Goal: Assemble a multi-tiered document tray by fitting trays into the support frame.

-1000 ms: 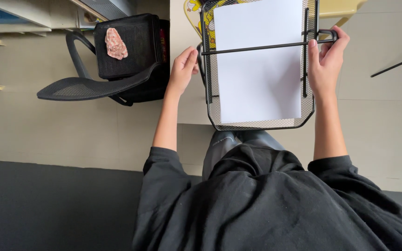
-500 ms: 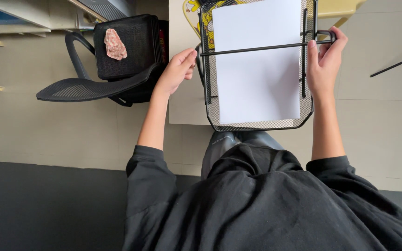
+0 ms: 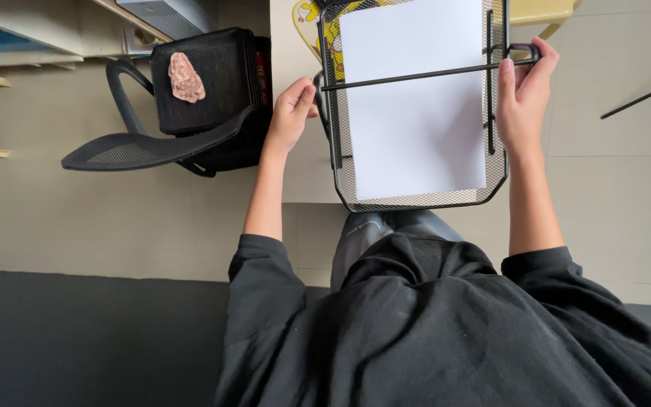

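Head view: your left hand (image 3: pixel 289 113) rests loosely curled against the left rim of the black mesh tray (image 3: pixel 416 202) on the small table (image 3: pixel 295 45). Your right hand (image 3: pixel 523 94) pinches the black rod (image 3: pixel 416 75) crossing above the white paper (image 3: pixel 416 113).

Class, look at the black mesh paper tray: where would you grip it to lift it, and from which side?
Grip the mesh tray by its two long side rims, one hand from each side. The white paper covers its floor, and the right hand and left hand already flank it at the thin crossbar, which looks less steady.
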